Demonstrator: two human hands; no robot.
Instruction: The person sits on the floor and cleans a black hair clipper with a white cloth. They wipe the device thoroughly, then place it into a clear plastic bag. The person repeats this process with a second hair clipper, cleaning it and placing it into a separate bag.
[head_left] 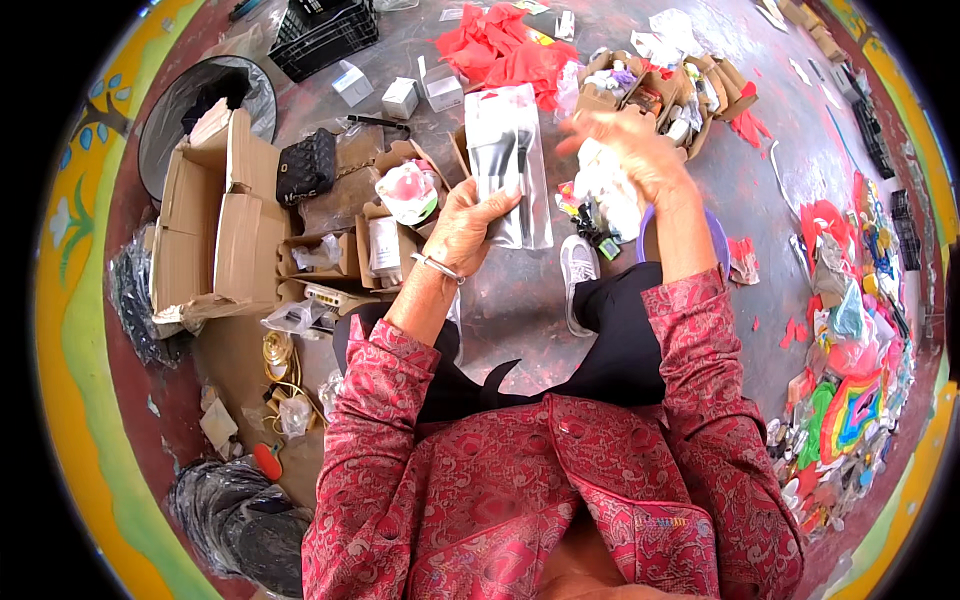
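Note:
My left hand is closed on the edge of a flat, clear plastic package with dark, long-handled items inside, its thumb lying on top. To the right, my right hand is raised and blurred, with its fingers stretched out toward the package and nothing visible in them. Below that hand lies a crumpled white bag or cloth, which the hand partly covers. Small colourful packets are on the floor beside the white bundle. A purple tub shows its rim behind my right wrist.
Open cardboard boxes crowd the left, near a pink-and-white round toy. Red cloth and small white boxes lie ahead. More filled cartons stand ahead right. Mixed scraps are heaped far right.

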